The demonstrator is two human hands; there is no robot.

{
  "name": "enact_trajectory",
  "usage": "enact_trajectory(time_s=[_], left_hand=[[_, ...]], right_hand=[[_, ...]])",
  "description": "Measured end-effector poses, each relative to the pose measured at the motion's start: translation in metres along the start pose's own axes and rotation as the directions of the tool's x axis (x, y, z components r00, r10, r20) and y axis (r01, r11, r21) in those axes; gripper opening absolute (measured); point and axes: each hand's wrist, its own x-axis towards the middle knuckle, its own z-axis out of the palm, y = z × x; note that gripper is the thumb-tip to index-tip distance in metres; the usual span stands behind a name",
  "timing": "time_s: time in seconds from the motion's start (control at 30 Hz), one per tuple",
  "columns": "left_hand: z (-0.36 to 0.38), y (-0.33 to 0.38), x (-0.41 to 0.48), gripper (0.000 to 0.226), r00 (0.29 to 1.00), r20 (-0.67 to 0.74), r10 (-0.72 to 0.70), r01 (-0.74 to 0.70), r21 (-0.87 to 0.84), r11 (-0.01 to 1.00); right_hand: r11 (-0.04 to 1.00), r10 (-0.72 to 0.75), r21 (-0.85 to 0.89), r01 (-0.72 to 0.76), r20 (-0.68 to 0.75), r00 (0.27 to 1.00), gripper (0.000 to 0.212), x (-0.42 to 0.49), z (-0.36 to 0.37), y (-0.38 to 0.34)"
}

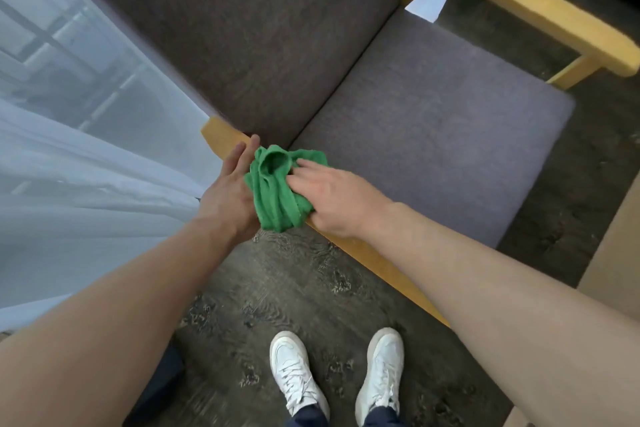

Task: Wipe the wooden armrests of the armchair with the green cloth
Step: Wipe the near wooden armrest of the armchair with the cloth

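Observation:
A bunched green cloth (277, 191) lies on the near wooden armrest (367, 253) of the grey armchair, close to the backrest end. My right hand (332, 198) presses on the cloth from the seat side, fingers spread over it and thumb under its edge. My left hand (230, 194) is on the outer side of the same armrest, fingers straight and touching the cloth's left edge. The cloth and hands hide part of the armrest. The far armrest (526, 0) runs across the top right, bare.
A sheer white curtain (86, 149) hangs at the left, right beside the near armrest. The seat cushion (433, 135) and backrest (259, 28) are grey fabric. My white shoes (298, 371) stand on dark wood-pattern floor. A beige furniture edge (616, 253) is at the right.

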Motion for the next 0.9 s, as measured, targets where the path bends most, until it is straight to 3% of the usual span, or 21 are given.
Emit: enact_trajectory(time_s=[0.1, 0.27, 0.4, 0.5, 0.63, 0.9], left_hand=[[0.008, -0.009, 0.009, 0.083, 0.987, 0.067, 0.146, -0.157, 0.2, 0.967], [-0.007, 0.005, 0.003, 0.07, 0.98, 0.071, 0.188, -0.2, 0.321, 0.926], [-0.01, 0.011, 0.001, 0.077, 0.999, 0.037, -0.025, 0.022, 0.079, 0.997], [-0.006, 0.018, -0.002, 0.07, 0.999, -0.016, -0.035, 0.036, 0.053, 0.998], [0.004, 0.03, -0.003, 0.078, 0.993, -0.059, -0.106, 0.105, -0.031, 0.994], [0.008, 0.032, -0.004, 0.079, 0.99, -0.057, -0.126, 0.125, -0.009, 0.992]], right_hand=[[0.997, 0.068, 0.021, -0.071, 0.128, 0.989, 0.047, 0.001, -0.001, 0.004], [0.992, 0.121, -0.003, -0.124, 0.235, 0.965, 0.042, 0.016, -0.022, 0.0], [0.996, 0.09, -0.038, -0.083, 0.243, 0.966, 0.037, -0.021, -0.007, 0.006], [0.994, 0.085, -0.086, -0.072, 0.16, 0.983, 0.039, -0.055, 0.005, 0.006], [0.994, 0.071, -0.084, -0.067, 0.044, 0.996, 0.045, -0.106, 0.032, 0.012], [0.994, 0.073, -0.075, -0.075, -0.027, 0.997, 0.061, -0.187, 0.058, 0.028]])
